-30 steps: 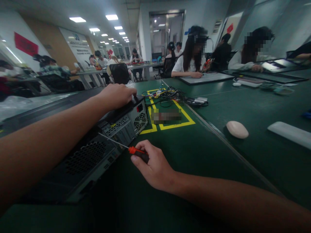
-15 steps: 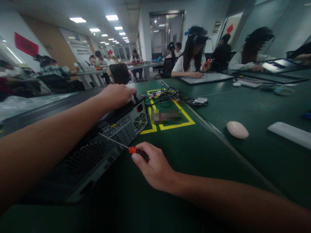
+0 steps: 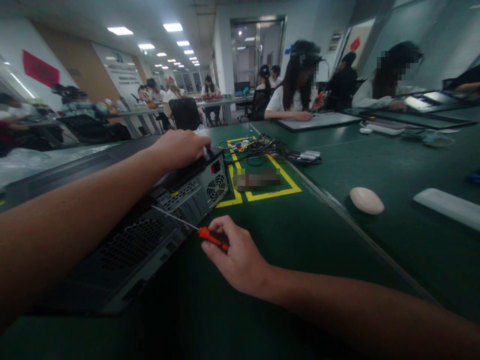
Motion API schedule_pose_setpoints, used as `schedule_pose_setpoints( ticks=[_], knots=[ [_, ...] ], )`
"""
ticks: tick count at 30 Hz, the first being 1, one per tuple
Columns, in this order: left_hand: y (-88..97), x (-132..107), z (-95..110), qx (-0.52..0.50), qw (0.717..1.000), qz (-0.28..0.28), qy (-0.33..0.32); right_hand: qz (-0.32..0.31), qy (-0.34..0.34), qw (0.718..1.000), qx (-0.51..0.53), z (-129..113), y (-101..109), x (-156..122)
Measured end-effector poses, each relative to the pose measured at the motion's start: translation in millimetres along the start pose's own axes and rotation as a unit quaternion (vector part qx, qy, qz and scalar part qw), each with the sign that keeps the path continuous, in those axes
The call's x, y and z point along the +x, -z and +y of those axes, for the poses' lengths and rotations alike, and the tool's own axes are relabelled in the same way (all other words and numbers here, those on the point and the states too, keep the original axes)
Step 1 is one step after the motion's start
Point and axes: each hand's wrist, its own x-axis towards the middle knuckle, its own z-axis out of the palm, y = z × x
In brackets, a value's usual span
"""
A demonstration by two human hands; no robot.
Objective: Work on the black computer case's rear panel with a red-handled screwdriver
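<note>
A black and grey computer case (image 3: 202, 200) lies on its side on the green table, its back panel with fan grille, slots and ports turned toward me. My left hand (image 3: 183, 146) bears on the top near the far corner, its fingers bent over the edge. My right hand (image 3: 240, 252) is closed around the red and black handle of a screwdriver (image 3: 209, 235). Its long shaft slants up and left to the back panel by the slot covers. Where the tip seats is too small to make out, and my left forearm covers part of the case.
Beyond the case lies a tangle of cables (image 3: 262, 146) beside yellow tape (image 3: 273, 193) and a blurred-out object. A pale computer mouse (image 3: 366, 201) and a white bar (image 3: 446, 207) are at right. Co-workers sit across the table with flat panels (image 3: 318, 120).
The fingers of my right hand have shifted on the screwdriver handle, and more of its red stripe shows. The case and my left hand stay where they were.
</note>
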Motion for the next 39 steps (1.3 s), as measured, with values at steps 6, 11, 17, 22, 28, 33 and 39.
schedule_pose_setpoints(
  ticks=[6, 11, 17, 22, 28, 33, 39],
  knots=[
    [-1.4, 1.1, -1.2, 0.002, 1.0, 0.0, -0.003, 0.007, 0.009, 1.0, 0.001, 2.3, -1.9, -0.1],
    [-1.3, 0.6, -1.1, 0.006, 1.0, 0.005, -0.003, 0.003, 0.002, 1.0, 0.0, 2.7, -2.0, 0.4],
    [0.9, -1.0, 0.1, 0.002, 1.0, 0.005, -0.001, 0.003, 0.004, 1.0, 0.002, 2.9, -1.2, 1.3],
    [1.5, -0.9, 0.3, 0.01, 1.0, -0.004, 0.0, 0.002, 0.004, 1.0, 0.001, 2.0, -0.5, 0.9],
    [1.0, -0.4, -0.2, -0.003, 1.0, -0.002, 0.0, 0.003, -0.002, 1.0, -0.001, 1.2, -1.0, 0.4],
    [2.0, -0.6, -0.5, 0.003, 1.0, -0.003, -0.004, -0.001, -0.006, 1.0, -0.003, -1.3, 0.0, 0.7],
    [2.6, -1.1, 0.3, -0.01, 1.0, -0.003, 0.0, -0.001, -0.007, 1.0, -0.005, -2.3, 0.1, 0.1]
  ],
)
